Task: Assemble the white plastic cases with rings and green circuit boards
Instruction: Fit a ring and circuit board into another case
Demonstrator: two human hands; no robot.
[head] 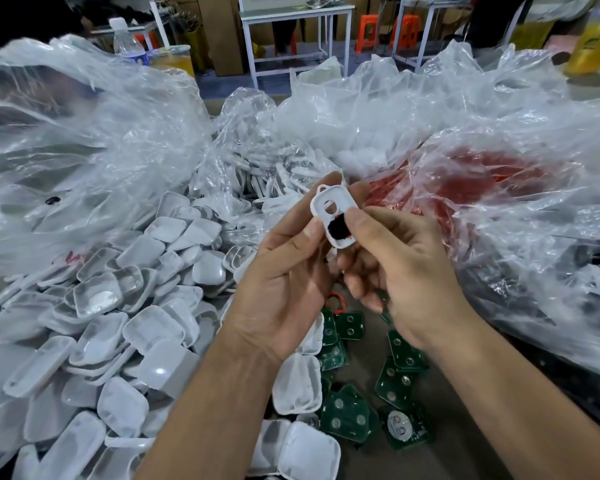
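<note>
The left hand grips a white case between thumb and curled fingers. The right hand pinches a black part into it. Boards lie below.

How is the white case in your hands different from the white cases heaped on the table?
The held case is up in the air, gripped by the left hand and right hand; the heaped cases lie loose on the table. The held case shows its hollow inside, with a round hole and a black part; most heaped cases show smooth backs. Both are white, rounded rectangles.
</note>
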